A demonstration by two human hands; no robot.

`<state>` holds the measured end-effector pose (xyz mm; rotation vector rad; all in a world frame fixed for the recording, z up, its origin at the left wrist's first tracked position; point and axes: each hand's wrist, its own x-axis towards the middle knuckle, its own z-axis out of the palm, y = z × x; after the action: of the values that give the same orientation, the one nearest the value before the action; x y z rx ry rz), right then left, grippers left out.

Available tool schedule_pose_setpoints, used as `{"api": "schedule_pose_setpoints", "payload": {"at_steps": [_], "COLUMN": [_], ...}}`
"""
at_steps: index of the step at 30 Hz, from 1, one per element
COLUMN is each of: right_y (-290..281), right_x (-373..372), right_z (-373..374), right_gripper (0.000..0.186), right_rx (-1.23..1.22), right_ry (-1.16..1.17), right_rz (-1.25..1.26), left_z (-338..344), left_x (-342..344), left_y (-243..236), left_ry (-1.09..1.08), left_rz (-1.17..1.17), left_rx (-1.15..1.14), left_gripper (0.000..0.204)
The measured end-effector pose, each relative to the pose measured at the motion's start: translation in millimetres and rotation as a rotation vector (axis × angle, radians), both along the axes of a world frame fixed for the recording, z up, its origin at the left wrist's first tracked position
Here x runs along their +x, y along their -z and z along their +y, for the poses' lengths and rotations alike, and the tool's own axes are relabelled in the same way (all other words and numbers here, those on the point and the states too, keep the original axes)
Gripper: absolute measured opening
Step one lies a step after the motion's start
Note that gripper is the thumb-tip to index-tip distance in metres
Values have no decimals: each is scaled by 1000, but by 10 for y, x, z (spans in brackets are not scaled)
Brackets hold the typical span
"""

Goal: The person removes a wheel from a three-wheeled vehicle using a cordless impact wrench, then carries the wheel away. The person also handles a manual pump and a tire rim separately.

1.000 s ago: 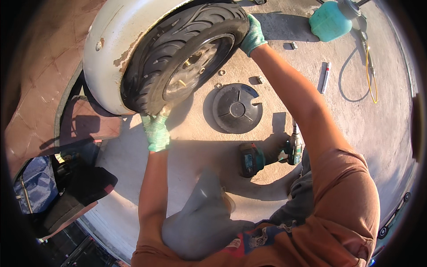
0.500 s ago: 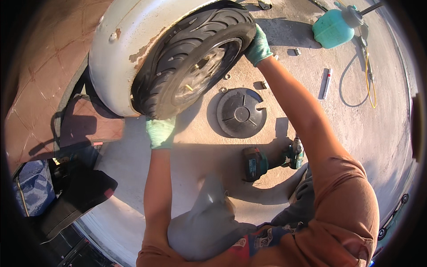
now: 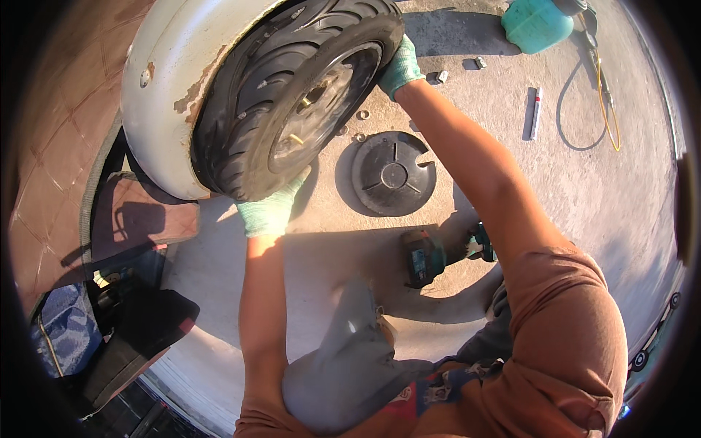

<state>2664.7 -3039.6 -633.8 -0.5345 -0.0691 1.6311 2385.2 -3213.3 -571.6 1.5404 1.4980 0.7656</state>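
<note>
A black scooter wheel [image 3: 292, 139] with treaded tyre and grey metal hub stands tilted inside a pale, rust-chipped fender [image 3: 157, 95]. My left hand [image 3: 269, 210], in a pale green glove, grips the tyre's near lower edge, its thumb along the sidewall. At the far right side of the tyre, my right hand [image 3: 401, 69], gloved alike, holds the rim edge; most of its fingers are hidden behind the rubber. A yellowish valve stem [image 3: 296, 139] shows on the hub.
On the concrete lie a round black cover [image 3: 394, 174], several nuts [image 3: 364, 114], a white marker [image 3: 537, 114] and a teal cordless power tool [image 3: 422, 257]. A turquoise pump sprayer [image 3: 539, 28] stands far right, near a yellow hose [image 3: 604, 117]. A brown quilted mat [image 3: 58, 146] covers the left side.
The wheel and both hands have shifted slightly left relative to the round cover. The left thumb now shows on the sidewall. The whole view has also shifted a little.
</note>
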Motion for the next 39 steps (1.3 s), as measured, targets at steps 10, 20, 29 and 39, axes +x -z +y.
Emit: {"api": "schedule_pose_setpoints", "payload": {"at_steps": [10, 20, 29, 39], "right_y": [148, -16, 603, 514], "right_x": [78, 245, 785, 1571], "right_z": [96, -33, -547, -890], "right_gripper": [29, 24, 32, 38], "right_rx": [49, 130, 155, 155], "right_ry": [118, 124, -295, -530], "right_rz": [-79, -16, 77, -608], "left_z": [178, 370, -137, -366], "left_x": [-139, 111, 165, 647], "left_y": [184, 55, 93, -529], "left_ry": [-113, -386, -362, -431], "left_rz": [-471, -1164, -999, -854], "left_rx": [-303, -429, -510, -691], "left_gripper": [70, 67, 66, 60]}}
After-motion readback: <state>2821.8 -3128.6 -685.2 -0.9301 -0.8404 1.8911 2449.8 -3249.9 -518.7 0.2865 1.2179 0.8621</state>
